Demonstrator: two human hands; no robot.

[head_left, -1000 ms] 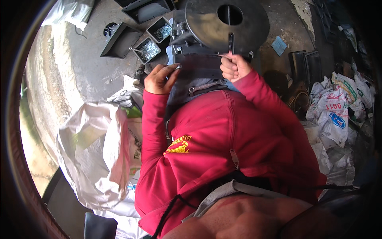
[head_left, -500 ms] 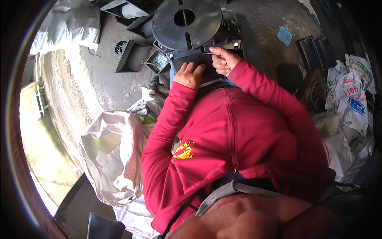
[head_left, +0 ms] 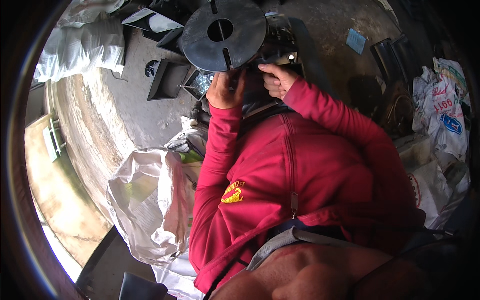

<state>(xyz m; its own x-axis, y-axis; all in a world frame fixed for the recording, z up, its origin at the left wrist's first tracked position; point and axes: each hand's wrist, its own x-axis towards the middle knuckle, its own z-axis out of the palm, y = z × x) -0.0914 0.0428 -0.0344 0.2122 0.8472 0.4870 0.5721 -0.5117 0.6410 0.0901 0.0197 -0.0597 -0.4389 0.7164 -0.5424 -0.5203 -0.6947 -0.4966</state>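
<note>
A large black round disc (head_left: 245,35), with a centre hole and slots in it, lies tilted in front of me on a dark machine-like body (head_left: 280,40). My left hand (head_left: 225,92) is raised at the disc's near edge; its fingers reach up under the rim, and their tips are hidden. To its right, my right hand (head_left: 280,81) is closed, thumb laid along the top and fingers curled. Whatever it pinches is too small to make out. Left of my left hand sits a small black tray (head_left: 200,84) of shiny small metal parts, a thin rod across it.
Black bins (head_left: 167,80) stand on the grey floor at left. A white woven sack (head_left: 147,200) stands open by my left elbow. Printed white sacks (head_left: 445,105) and black curved parts (head_left: 392,57) lie at right. A blue sheet (head_left: 356,41) is on the floor.
My left hand has lifted off the dark surface under the disc and moved left, up to the rim. The right hand stays closed in nearly the same place. The whole view has shifted slightly.
</note>
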